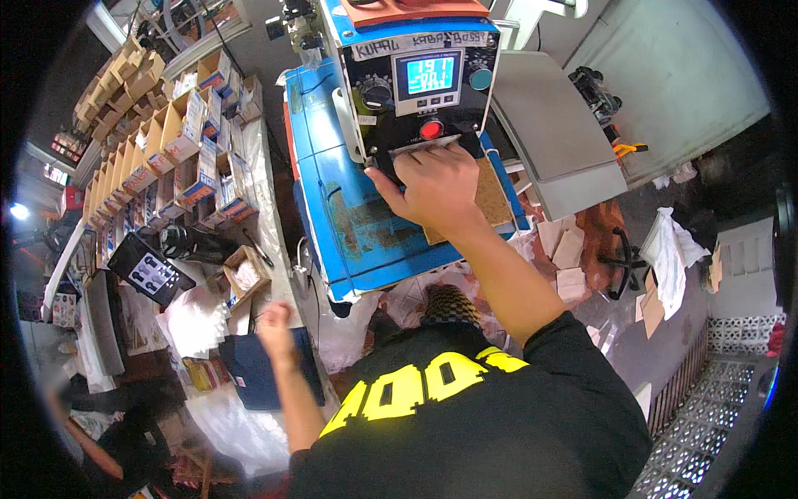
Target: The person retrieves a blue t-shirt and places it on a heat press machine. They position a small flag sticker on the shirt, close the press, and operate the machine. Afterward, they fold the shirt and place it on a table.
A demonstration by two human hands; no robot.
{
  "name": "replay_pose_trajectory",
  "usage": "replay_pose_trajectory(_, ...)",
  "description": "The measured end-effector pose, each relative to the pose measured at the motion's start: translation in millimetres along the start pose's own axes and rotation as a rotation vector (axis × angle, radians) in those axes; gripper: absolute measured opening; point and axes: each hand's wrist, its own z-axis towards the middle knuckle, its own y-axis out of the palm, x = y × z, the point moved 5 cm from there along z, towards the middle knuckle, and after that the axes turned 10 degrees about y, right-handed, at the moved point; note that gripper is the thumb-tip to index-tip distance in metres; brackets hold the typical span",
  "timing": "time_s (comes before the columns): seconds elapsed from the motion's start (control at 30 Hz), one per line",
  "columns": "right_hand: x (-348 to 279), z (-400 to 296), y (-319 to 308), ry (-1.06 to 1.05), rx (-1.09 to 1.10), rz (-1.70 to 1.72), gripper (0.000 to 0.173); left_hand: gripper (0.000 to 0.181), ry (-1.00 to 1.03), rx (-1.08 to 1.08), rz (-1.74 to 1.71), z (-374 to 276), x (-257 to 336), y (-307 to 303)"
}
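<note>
My right hand is at the front of the heat press, below its control box. Its fingers curl onto the press's front handle, and the thumb points out to the left. The lit digital display and a glowing red button sit just above that hand. Off to the left, my left hand is blurred, over or beside a folded navy cloth item on the side table. Whether the left fingers hold anything is unclear. Under the press lies a blue-covered stand with a brown board.
Cardboard bins fill the left table, near a tablet and a small open box. A grey flat panel stands right of the press. Papers litter the floor. Another person is at lower left.
</note>
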Motion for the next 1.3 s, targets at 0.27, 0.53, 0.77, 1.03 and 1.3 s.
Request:
replay_pose_trajectory(0.27,2.1,-1.1,2.5,-0.05,0.065,0.028,0.041,0.031,-0.484,-1.154,0.717,-190.0,-175.3,75.3)
replay_pose_trajectory(0.53,6.3,4.1,-2.2,-0.041,-0.022,0.149,0.034,0.036,-0.173,-1.42,1.051,-186.9,-254.8,24.7)
replay_pose_trajectory(0.77,12.6,-3.1,-2.1,-0.066,-0.07,0.163,0.031,0.026,-0.755,-0.981,0.146,-161.9,-130.0,125.9)
replay_pose_trajectory(1.03,18.2,-4.0,0.4,-0.065,-0.067,0.204,0.032,0.018,-0.586,-0.98,0.117,-157.5,-103.4,158.5)
replay_pose_trajectory(1.3,30.8,-0.5,-3.9,-0.082,-0.113,0.149,0.031,0.014,-0.988,-0.163,-0.453,-197.7,-203.4,108.2)
